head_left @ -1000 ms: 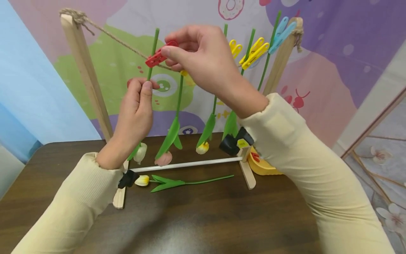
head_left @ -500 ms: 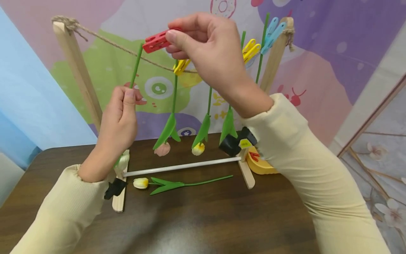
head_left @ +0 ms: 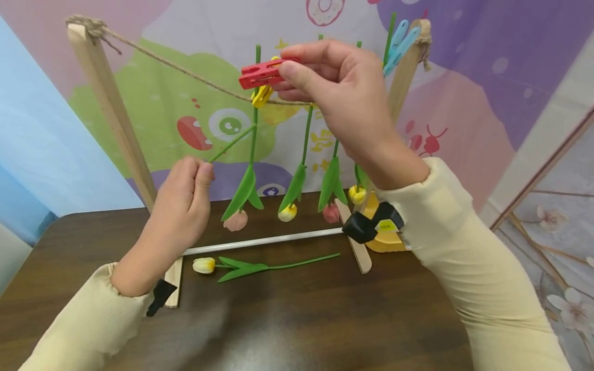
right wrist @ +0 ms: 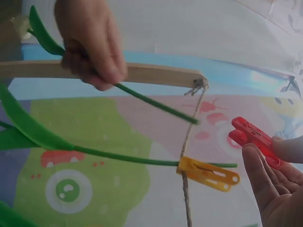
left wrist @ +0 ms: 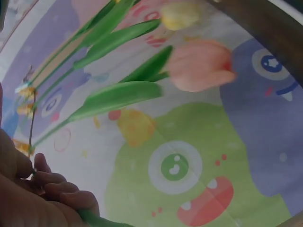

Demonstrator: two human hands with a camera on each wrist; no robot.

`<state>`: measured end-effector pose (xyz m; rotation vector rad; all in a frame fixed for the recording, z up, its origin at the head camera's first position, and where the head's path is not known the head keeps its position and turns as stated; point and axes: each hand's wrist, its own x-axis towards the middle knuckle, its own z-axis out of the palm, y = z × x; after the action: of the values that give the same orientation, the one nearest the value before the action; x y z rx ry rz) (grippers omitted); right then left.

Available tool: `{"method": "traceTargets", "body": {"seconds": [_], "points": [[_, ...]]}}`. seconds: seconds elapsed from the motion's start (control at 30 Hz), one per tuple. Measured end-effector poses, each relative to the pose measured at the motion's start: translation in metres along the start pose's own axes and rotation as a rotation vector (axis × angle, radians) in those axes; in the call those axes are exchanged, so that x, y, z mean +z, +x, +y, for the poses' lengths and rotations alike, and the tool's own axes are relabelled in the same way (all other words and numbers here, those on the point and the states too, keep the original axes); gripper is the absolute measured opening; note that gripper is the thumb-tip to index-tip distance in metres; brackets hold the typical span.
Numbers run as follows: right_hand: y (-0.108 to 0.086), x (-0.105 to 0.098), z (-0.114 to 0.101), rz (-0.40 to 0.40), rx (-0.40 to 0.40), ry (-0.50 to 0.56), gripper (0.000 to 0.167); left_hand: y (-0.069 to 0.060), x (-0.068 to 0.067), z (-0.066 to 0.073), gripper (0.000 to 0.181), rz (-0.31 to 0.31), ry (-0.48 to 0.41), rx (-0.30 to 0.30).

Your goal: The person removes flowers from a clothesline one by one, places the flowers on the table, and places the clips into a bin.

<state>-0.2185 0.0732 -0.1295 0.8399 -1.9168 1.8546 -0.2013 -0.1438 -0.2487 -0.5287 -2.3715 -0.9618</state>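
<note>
My left hand [head_left: 182,203] grips the green stem of an artificial tulip [head_left: 232,144]. The stem's free end points up and right, below the twine [head_left: 185,73]. In the right wrist view the tulip's pale bloom [right wrist: 20,26] shows beyond that hand; in the head view it is hidden. Between thumb and fingers, my right hand [head_left: 345,90] pinches a red clothespin [head_left: 261,74], apart from the held stem. Just behind it, a yellow clothespin [head_left: 262,96] fixes a pink tulip [head_left: 235,220] head-down to the twine.
Several more tulips hang farther right, with a blue clothespin [head_left: 400,49] near the right wooden post [head_left: 402,87]. A white-yellow tulip [head_left: 204,265] lies on the dark table [head_left: 278,319], in front of a white rod [head_left: 264,241]. A yellow container [head_left: 387,242] stands behind the right foot.
The red clothespin has come away from the held stem and moved right in my right hand. My left hand has lowered, tilting the stem rightward and down below the twine.
</note>
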Motion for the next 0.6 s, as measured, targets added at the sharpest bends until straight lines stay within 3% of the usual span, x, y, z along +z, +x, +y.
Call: {"method": "traceTargets", "body": {"seconds": [0.1,0.23,0.4,0.6], "points": [[-0.004,-0.007,0.002,0.010,0.014,0.009,0.020,-0.007,0.008,-0.001,0.023,-0.019,0.056,0.076],[-0.009,-0.014,0.004,0.020,0.058,0.037,0.021,-0.017,0.018,-0.001,0.023,-0.069,0.164,0.133],[-0.016,-0.024,0.007,0.028,0.109,0.084,0.020,-0.028,0.029,0.000,0.022,-0.089,0.330,0.144],[-0.030,-0.039,0.022,0.024,0.166,0.049,0.022,-0.035,0.041,0.000,0.015,-0.103,0.416,0.162]]}}
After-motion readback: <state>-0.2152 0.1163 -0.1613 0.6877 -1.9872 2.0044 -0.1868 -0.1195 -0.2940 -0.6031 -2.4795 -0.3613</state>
